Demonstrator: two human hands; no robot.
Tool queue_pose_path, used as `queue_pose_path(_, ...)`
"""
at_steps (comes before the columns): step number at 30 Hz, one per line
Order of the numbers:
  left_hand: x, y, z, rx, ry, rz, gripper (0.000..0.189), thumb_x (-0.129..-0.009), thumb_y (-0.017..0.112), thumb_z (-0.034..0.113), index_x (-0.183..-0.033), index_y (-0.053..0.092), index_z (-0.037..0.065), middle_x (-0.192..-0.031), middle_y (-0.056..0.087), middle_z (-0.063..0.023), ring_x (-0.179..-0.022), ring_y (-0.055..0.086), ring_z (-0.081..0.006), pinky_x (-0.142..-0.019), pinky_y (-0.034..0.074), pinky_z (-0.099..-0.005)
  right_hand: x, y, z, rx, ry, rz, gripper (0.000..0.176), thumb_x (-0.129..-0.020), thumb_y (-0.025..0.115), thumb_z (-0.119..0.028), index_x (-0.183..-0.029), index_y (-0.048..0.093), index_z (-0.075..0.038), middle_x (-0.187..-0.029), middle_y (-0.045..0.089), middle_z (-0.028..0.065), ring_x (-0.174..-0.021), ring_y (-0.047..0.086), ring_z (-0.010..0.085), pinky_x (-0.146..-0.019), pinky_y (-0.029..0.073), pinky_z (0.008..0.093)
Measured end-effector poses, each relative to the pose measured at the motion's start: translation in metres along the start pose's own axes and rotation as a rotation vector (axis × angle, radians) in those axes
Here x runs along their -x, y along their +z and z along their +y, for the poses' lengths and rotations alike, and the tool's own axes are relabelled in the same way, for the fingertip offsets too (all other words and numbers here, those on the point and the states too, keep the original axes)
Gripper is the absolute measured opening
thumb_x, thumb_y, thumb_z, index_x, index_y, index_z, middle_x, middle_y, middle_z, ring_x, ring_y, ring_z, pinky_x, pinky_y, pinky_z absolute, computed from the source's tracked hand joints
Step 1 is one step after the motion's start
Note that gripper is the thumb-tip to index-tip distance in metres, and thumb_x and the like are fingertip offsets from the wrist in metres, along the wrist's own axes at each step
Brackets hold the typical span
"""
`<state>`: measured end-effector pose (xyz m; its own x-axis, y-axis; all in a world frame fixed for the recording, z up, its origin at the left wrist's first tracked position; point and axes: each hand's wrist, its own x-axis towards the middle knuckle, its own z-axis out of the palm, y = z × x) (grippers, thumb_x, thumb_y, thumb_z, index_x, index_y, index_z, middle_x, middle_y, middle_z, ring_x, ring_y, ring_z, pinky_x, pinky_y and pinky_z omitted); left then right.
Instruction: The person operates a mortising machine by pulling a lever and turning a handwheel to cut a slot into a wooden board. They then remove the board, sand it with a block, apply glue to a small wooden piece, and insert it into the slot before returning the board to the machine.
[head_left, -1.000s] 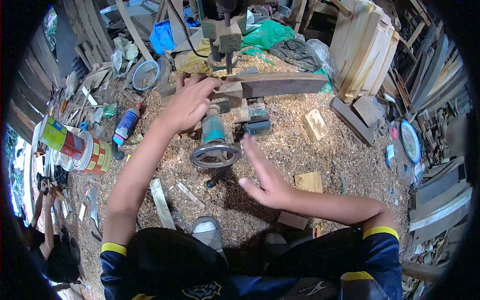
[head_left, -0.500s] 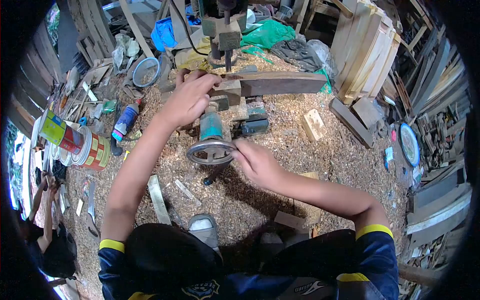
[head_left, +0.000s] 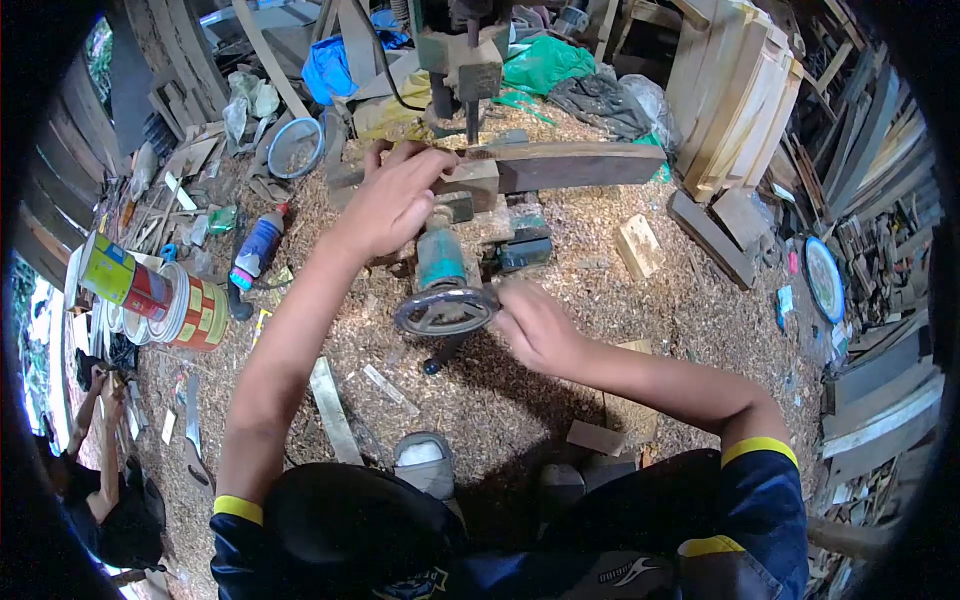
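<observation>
A long dark wooden beam (head_left: 580, 168) lies crosswise in the vise of a drilling machine, under its vertical drill spindle (head_left: 472, 118). My left hand (head_left: 395, 205) rests over the left part of the beam, fingers curled across its top beside a lighter wooden block (head_left: 472, 185). Below it, my right hand (head_left: 540, 328) grips the right side of the round metal handwheel (head_left: 447, 313). A teal vise body (head_left: 440, 258) joins the wheel to the clamp. My right fingertips are partly hidden behind the wheel's rim.
Wood shavings cover the floor. Paint buckets (head_left: 195, 310) and a blue bottle (head_left: 258, 248) stand left; a pale wood block (head_left: 638, 247) lies right. Planks (head_left: 735, 95) lean at the back right. At the lower left, another person's hands (head_left: 108, 388) are visible.
The whole view has shifted slightly to the right. My left hand stays on the beam and my right hand stays on the handwheel's right side.
</observation>
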<state>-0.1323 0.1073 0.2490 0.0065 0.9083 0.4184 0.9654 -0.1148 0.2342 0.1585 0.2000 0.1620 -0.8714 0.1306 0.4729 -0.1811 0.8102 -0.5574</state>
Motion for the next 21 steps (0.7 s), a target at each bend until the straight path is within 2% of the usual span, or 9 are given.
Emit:
queue_pose_path(3, -0.003, 0.004, -0.002, 0.013, -0.028, 0.010, 0.054, -0.093, 0.044, 0.032, -0.140, 0.055, 0.009, -0.135, 0.066, -0.0184, -0.134, 0.053, -0.0413, -0.116, 0.026, -0.0669, -0.064, -0.003, -0.027, 0.021, -0.031, -0.037, 0.037, -0.102, 0.067, -0.023, -0.133, 0.063, -0.003, -0.109, 0.060, 0.0190, -0.103, 0.060, 0.0405, -0.092, 0.047, 0.0536)
queue_pose_path(5, -0.002, 0.005, -0.004, 0.014, -0.027, 0.001, 0.053, -0.093, 0.045, 0.032, -0.140, 0.056, 0.009, -0.136, 0.066, -0.0187, -0.135, 0.053, -0.0419, -0.116, 0.026, -0.0668, -0.097, -0.017, -0.058, 0.089, -0.310, -0.094, 0.040, -0.101, 0.071, -0.026, -0.135, 0.062, -0.007, -0.120, 0.063, 0.0198, -0.109, 0.061, 0.0407, -0.096, 0.046, 0.0511)
queue_pose_path(6, -0.001, 0.005, -0.004, 0.045, -0.029, 0.004, 0.053, -0.093, 0.045, 0.031, -0.140, 0.056, 0.009, -0.136, 0.066, -0.0190, -0.135, 0.053, -0.0425, -0.117, 0.025, -0.0666, -0.092, -0.016, -0.058, 0.091, -0.304, -0.088, 0.040, -0.101, 0.071, -0.026, -0.135, 0.062, -0.007, -0.120, 0.063, 0.0198, -0.109, 0.061, 0.0407, -0.096, 0.046, 0.0511)
queue_pose_path(8, -0.004, 0.002, -0.007, 0.068, -0.015, 0.013, 0.053, -0.093, 0.046, 0.031, -0.140, 0.056, 0.009, -0.136, 0.066, -0.0192, -0.135, 0.052, -0.0431, -0.117, 0.025, -0.0665, -0.069, -0.010, -0.046, -0.025, -0.239, 0.248, 0.046, -0.100, 0.071, -0.028, -0.140, 0.060, -0.006, -0.128, 0.063, 0.0201, -0.114, 0.061, 0.0407, -0.100, 0.045, 0.0527)
queue_pose_path(12, 0.003, 0.008, -0.008, 0.118, -0.029, -0.001, 0.053, -0.093, 0.046, 0.030, -0.140, 0.057, 0.009, -0.138, 0.065, -0.0187, -0.136, 0.051, -0.0438, -0.118, 0.025, -0.0664, 0.002, 0.008, 0.011, 0.046, -0.038, -0.013, 0.057, -0.105, 0.064, -0.039, -0.148, 0.054, -0.003, -0.136, 0.062, 0.0217, -0.118, 0.060, 0.0429, -0.107, 0.043, 0.0535)
queue_pose_path(13, 0.002, 0.009, -0.009, 0.114, -0.032, 0.013, 0.053, -0.093, 0.046, 0.030, -0.141, 0.058, 0.010, -0.139, 0.065, -0.0182, -0.135, 0.051, -0.0436, -0.118, 0.025, -0.0663, -0.004, 0.026, 0.014, 0.000, -0.104, 0.085, 0.065, -0.110, 0.054, -0.052, -0.151, 0.052, -0.002, -0.138, 0.060, 0.0223, -0.124, 0.057, 0.0440, -0.112, 0.040, 0.0553)
queue_pose_path(16, -0.004, 0.013, -0.013, 0.142, -0.003, 0.032, 0.055, -0.095, 0.044, 0.032, -0.144, 0.060, 0.011, -0.140, 0.065, -0.0169, -0.134, 0.052, -0.0431, -0.119, 0.024, -0.0667, -0.059, 0.009, -0.030, -0.096, -0.224, 0.164, 0.087, -0.108, 0.043, -0.071, -0.162, 0.042, -0.002, -0.154, 0.047, 0.0266, -0.145, 0.044, 0.0450, -0.120, 0.031, 0.0613)
queue_pose_path(19, -0.001, 0.017, -0.021, 0.161, -0.015, 0.025, 0.053, -0.096, 0.043, 0.031, -0.142, 0.060, 0.011, -0.142, 0.064, -0.0171, -0.134, 0.052, -0.0440, -0.120, 0.022, -0.0682, -0.076, -0.012, -0.032, -0.162, -0.387, 0.076, 0.094, -0.107, 0.045, -0.072, -0.168, 0.032, -0.002, -0.164, 0.039, 0.0281, -0.153, 0.038, 0.0459, -0.124, 0.026, 0.0620)
queue_pose_path(21, -0.003, 0.015, -0.015, 0.168, -0.025, 0.019, 0.053, -0.095, 0.044, 0.031, -0.141, 0.060, 0.010, -0.141, 0.065, -0.0177, -0.133, 0.052, -0.0444, -0.120, 0.023, -0.0685, -0.039, -0.015, -0.011, -0.150, -0.313, 0.056, 0.095, -0.107, 0.046, -0.070, -0.170, 0.026, -0.002, -0.169, 0.033, 0.0286, -0.158, 0.032, 0.0465, -0.127, 0.023, 0.0628)
